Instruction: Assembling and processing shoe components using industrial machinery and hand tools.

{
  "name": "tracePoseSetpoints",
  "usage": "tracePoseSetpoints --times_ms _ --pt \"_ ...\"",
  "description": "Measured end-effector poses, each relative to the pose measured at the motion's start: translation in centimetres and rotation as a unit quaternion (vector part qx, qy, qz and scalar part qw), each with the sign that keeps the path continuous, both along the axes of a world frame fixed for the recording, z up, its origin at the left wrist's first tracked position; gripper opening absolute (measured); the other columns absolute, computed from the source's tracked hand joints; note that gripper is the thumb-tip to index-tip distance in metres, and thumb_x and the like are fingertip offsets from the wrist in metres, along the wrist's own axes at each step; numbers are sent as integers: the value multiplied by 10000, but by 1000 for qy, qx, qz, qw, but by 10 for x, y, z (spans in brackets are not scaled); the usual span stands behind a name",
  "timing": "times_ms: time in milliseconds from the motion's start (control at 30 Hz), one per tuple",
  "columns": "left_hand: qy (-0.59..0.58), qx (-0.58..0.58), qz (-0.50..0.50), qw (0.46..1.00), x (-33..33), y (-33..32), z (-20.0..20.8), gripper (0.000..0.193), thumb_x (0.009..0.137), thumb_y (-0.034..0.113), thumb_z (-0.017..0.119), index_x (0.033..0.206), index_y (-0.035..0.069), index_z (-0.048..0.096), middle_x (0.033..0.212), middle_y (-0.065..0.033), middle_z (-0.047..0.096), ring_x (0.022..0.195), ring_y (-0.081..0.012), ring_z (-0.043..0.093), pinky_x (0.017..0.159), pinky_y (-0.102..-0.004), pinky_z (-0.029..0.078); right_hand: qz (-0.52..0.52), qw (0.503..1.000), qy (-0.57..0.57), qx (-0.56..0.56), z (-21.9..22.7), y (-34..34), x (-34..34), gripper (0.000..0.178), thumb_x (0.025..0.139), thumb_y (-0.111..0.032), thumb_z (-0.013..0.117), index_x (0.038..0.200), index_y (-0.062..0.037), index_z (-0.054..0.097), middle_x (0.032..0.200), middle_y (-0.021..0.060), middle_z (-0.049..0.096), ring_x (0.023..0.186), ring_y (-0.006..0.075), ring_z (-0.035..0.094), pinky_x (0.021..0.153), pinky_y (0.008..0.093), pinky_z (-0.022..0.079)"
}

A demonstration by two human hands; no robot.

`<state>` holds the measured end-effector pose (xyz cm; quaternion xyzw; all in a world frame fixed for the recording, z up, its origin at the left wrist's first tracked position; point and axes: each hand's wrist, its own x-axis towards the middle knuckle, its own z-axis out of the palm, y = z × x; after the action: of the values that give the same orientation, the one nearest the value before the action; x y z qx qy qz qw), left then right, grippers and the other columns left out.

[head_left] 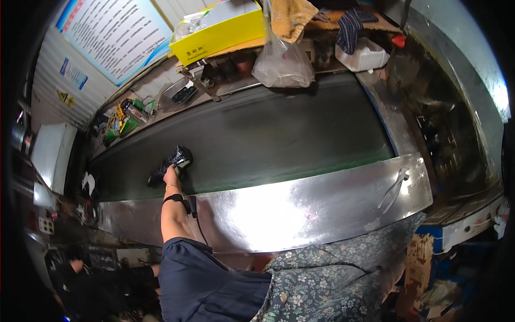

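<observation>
My left hand [171, 176] reaches over the metal edge onto the dark conveyor belt [268, 134]. Its fingers close on a glossy black shoe [180, 156], whose rounded end points away from me. A pale patch shows at the shoe's side, close to my fingers. The hand covers part of the shoe, and I cannot tell whether the shoe rests on the belt or is just above it. A black strap with a small dark device is around my left forearm. My right hand is out of view.
A shiny metal ledge [332, 201] runs along the belt's near side, with a thin pale strip [394, 189] on its right end. Beyond the belt are a yellow box [220, 40], a hanging plastic bag [284, 64] and a white container [365, 56]. Another person's hand [77, 265] shows at lower left.
</observation>
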<state>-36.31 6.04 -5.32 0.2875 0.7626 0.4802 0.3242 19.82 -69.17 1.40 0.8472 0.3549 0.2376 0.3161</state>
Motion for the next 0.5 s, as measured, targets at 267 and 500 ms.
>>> tracePoseSetpoints --times_ms 267,500 --pt "617 98 -270 733 65 -18 14 845 811 320 797 1469 -23 392 1386 -220 562 1244 -343 572 1070 -424 436 -269 847 409 207 -122 -227 20 513 1025 -506 469 1297 -117 664 1228 209 666 1055 343 647 920 532 525" --pt "339 -124 -170 917 79 -28 8 857 704 329 784 1395 -50 446 1230 -249 654 1146 -381 640 1024 -394 479 -331 816 431 197 -60 -60 43 392 991 -231 560 1334 -44 591 1352 193 586 1244 364 546 1080 435 411"
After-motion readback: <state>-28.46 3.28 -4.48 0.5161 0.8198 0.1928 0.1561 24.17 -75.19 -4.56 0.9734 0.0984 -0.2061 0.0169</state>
